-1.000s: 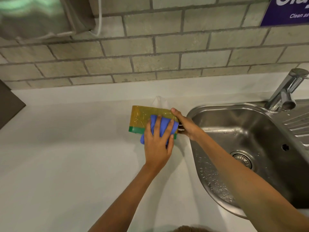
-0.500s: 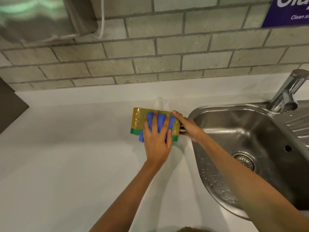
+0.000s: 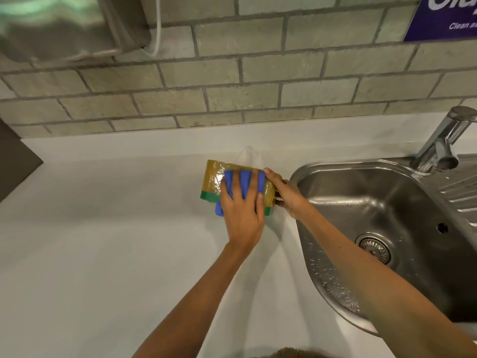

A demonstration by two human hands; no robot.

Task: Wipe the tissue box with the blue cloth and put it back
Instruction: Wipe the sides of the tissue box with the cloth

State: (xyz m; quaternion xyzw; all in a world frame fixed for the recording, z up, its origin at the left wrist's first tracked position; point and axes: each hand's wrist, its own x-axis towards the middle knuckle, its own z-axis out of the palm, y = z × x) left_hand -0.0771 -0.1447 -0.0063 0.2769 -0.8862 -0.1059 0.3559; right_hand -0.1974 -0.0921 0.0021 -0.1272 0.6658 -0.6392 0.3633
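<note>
The tissue box, yellow with a green band along its lower edge, is tipped so its side faces me above the white counter. A white tissue sticks out behind it. My left hand presses the blue cloth flat against the box's near face, fingers spread over the cloth. My right hand grips the box's right end, thumb on the top corner. The cloth's lower corner hangs below the green band.
A steel sink with a drain lies just right of the box, a chrome tap at its back. A tiled wall rises behind the counter. A metal dispenser hangs top left, a dark object at the left edge.
My left hand has slid the blue cloth up and leftward across the box's face. My right hand keeps its hold on the box's right end.
</note>
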